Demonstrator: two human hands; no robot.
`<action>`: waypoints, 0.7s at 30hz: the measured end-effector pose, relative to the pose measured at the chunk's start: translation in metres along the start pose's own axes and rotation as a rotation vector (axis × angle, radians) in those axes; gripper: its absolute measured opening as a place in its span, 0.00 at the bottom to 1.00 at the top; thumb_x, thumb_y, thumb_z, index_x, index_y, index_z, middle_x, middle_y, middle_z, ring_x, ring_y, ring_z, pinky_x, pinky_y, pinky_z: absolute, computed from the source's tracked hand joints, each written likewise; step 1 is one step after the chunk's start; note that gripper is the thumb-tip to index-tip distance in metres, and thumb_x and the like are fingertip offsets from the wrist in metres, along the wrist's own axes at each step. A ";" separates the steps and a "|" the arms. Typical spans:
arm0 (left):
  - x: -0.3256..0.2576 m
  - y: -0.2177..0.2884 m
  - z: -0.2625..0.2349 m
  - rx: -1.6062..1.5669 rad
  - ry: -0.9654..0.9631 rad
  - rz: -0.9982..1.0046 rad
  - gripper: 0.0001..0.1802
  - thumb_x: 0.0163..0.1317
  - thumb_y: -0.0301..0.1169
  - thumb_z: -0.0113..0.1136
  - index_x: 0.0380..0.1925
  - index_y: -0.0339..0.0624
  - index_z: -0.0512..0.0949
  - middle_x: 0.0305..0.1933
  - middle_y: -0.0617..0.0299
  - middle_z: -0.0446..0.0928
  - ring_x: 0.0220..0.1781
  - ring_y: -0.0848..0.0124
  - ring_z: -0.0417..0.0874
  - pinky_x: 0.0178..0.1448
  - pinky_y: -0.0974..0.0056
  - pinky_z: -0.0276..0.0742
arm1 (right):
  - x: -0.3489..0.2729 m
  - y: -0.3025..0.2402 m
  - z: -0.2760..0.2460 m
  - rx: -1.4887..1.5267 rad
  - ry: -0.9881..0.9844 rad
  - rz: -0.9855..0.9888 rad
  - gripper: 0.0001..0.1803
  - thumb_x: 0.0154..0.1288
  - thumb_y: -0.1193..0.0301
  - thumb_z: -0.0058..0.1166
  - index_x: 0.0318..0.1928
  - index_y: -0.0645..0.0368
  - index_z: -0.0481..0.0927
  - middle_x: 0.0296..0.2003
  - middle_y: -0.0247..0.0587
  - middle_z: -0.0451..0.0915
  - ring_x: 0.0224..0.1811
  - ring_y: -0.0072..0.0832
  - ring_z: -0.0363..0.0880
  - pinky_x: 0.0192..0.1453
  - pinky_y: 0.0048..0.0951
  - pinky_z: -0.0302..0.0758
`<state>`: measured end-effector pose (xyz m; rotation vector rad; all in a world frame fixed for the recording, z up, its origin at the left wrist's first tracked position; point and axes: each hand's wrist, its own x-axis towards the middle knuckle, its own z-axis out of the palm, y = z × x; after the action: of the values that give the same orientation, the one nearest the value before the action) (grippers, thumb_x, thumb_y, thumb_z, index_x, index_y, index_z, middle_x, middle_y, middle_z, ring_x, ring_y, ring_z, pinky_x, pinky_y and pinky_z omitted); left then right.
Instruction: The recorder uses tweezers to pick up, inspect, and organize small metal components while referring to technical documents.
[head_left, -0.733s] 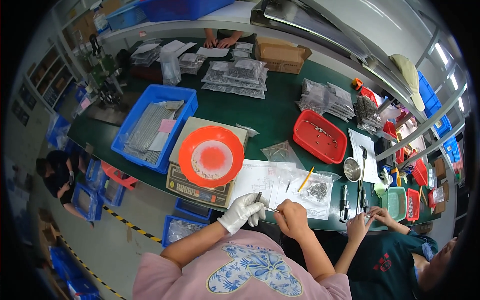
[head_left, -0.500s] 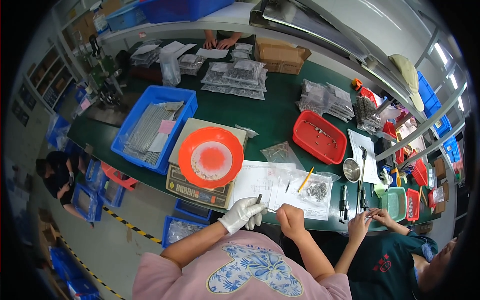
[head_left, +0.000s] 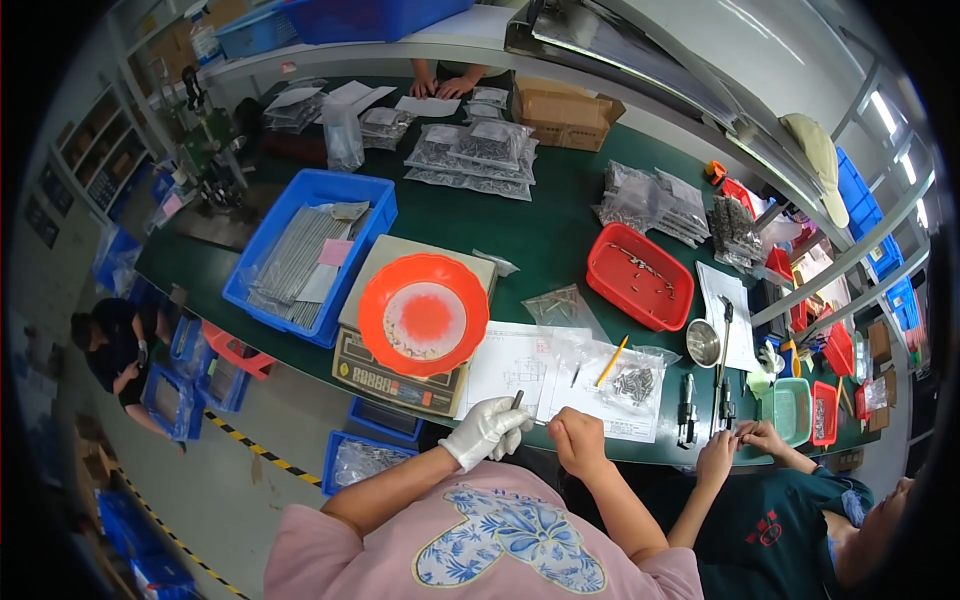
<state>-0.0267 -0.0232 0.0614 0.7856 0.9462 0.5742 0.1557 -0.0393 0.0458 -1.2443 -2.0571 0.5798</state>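
My left hand [head_left: 484,432], in a white glove, is closed at the table's front edge. From its fingers sticks up a short dark metal rod [head_left: 517,400]. Just to its right is my bare right hand [head_left: 579,442], fingers curled in a pinch. Between the two hands a thin, light-coloured piece [head_left: 541,422] shows; its far end is hidden in the right fingers. Beyond the hands lie printed drawing sheets [head_left: 508,358], a clear bag of small metal parts [head_left: 636,382] and a yellow pencil [head_left: 612,360].
An orange bowl [head_left: 462,352] stands on a scale [head_left: 388,385], beside a blue bin [head_left: 383,222] of long rods. A red tray [head_left: 625,290] holds small parts. On the right a co-worker's hands [head_left: 716,458] handle something small. Another person's hands [head_left: 440,86] rest across the table.
My right hand has shifted slightly, and the thin light piece between my hands shows more clearly. The co-worker's hands on the right have moved a little. My left hand keeps the dark rod.
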 end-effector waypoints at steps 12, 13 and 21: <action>-0.008 -0.005 0.002 -0.030 0.013 -0.025 0.13 0.57 0.38 0.47 0.25 0.40 0.71 0.11 0.66 0.67 0.09 0.81 0.63 0.13 0.77 0.56 | -0.002 -0.010 -0.006 -0.201 0.095 -0.208 0.08 0.45 0.68 0.56 0.22 0.57 0.71 0.18 0.38 0.70 0.16 0.35 0.69 0.19 0.30 0.65; -0.011 -0.005 0.004 -0.021 0.001 -0.048 0.13 0.57 0.38 0.47 0.25 0.39 0.71 0.11 0.66 0.67 0.09 0.80 0.63 0.13 0.77 0.57 | -0.006 -0.007 -0.005 -0.200 0.091 -0.204 0.08 0.45 0.68 0.56 0.22 0.57 0.71 0.18 0.38 0.70 0.16 0.35 0.69 0.19 0.30 0.65; -0.010 0.014 -0.001 0.024 0.004 0.002 0.13 0.56 0.38 0.47 0.25 0.40 0.72 0.11 0.64 0.67 0.09 0.78 0.66 0.12 0.75 0.59 | 0.016 -0.015 -0.015 -0.208 0.078 -0.287 0.09 0.42 0.72 0.56 0.20 0.57 0.68 0.16 0.38 0.66 0.15 0.35 0.66 0.18 0.31 0.61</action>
<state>-0.0336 -0.0225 0.0770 0.8078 0.9572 0.5671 0.1522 -0.0313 0.0703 -1.0380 -2.2194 0.1855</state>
